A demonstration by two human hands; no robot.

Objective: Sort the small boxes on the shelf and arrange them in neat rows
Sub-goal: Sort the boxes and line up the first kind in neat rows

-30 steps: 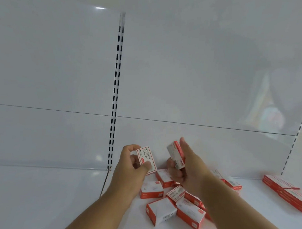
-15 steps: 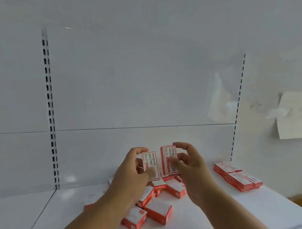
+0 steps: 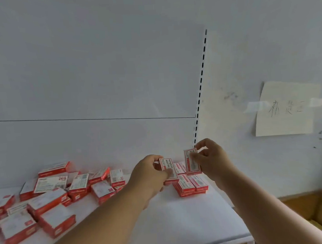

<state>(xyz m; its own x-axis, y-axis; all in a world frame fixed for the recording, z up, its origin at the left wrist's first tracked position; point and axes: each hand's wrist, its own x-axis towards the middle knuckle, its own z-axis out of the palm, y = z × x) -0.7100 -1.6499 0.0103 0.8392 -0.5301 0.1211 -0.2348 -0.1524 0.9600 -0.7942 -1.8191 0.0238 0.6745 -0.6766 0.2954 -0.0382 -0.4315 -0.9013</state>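
My left hand [image 3: 150, 177] grips a small red-and-white box [image 3: 168, 168], held upright with its printed face toward me. My right hand [image 3: 209, 161] pinches a second box of the same kind [image 3: 192, 160], also upright, a little higher and to the right. Both boxes hover just above a neat stack of flat boxes [image 3: 191, 185] near the right end of the white shelf [image 3: 182, 225]. A loose jumble of several red-and-white boxes [image 3: 53, 196] lies scattered over the shelf's left half.
A slotted upright rail [image 3: 201, 86] runs up the white back panel above the stack. A paper note with handwriting [image 3: 285, 109] is taped to the wall at right. A brown cardboard box [image 3: 319, 215] sits below the shelf's right end.
Both hands, each still holding its box, have swung from over the jumble to above the neat stack at the right. The view has panned right with them.
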